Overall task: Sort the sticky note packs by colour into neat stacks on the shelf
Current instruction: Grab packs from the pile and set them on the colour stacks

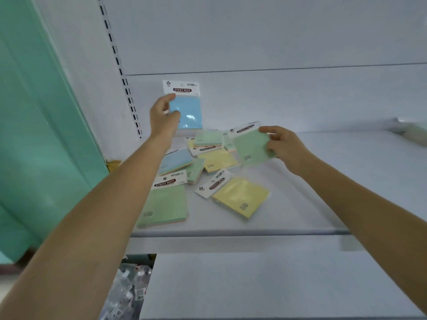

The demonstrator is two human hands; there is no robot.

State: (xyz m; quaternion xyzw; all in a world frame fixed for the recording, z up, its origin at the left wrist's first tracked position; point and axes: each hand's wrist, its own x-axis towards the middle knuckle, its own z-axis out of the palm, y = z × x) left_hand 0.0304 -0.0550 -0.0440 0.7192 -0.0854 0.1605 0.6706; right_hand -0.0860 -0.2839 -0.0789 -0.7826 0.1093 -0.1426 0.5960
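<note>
My left hand point(163, 116) grips a blue sticky note pack point(187, 112) by its left edge and holds it upright near the back of the white shelf point(312, 181). My right hand point(284, 147) pinches a green pack point(250, 146) by its right edge, lifted a little over the pile. Loose on the shelf lie a green pack point(164, 205) at the front left, a yellow pack point(240, 196) at the front, another yellow pack point(217, 159), a blue pack point(175, 160) partly under my left forearm, and more green packs point(208, 138) behind.
A teal panel point(41, 135) stands at the left beside a slotted upright point(120, 65). A lower white shelf point(254, 285) lies below the front edge. Clear plastic packets point(127, 292) sit at the bottom left. A blurred pale object point(413, 131) sits at the far right.
</note>
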